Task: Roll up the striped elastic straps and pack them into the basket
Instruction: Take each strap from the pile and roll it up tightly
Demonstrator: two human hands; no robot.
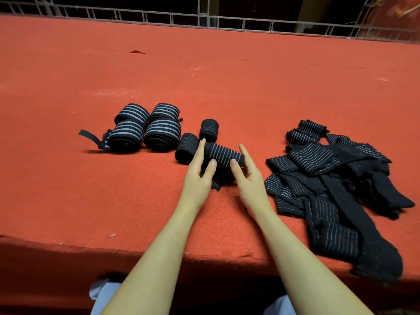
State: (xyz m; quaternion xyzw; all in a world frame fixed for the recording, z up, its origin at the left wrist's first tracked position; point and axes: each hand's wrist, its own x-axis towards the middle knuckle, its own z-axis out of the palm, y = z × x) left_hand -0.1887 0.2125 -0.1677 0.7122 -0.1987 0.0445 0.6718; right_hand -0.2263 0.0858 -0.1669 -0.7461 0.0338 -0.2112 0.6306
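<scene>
A half-rolled black strap with thin white stripes lies on the red felt table, its loose end trailing toward me. My left hand touches its left end with straight fingers. My right hand touches its right end the same way. Two small finished rolls lie just beyond the left hand. Several thicker rolls with broad grey stripes sit farther left. A heap of unrolled striped straps lies to the right. No basket is in view.
A metal railing runs along the far edge of the table. The near table edge drops into shadow above my lap. One thick roll trails a loose black tab to the left.
</scene>
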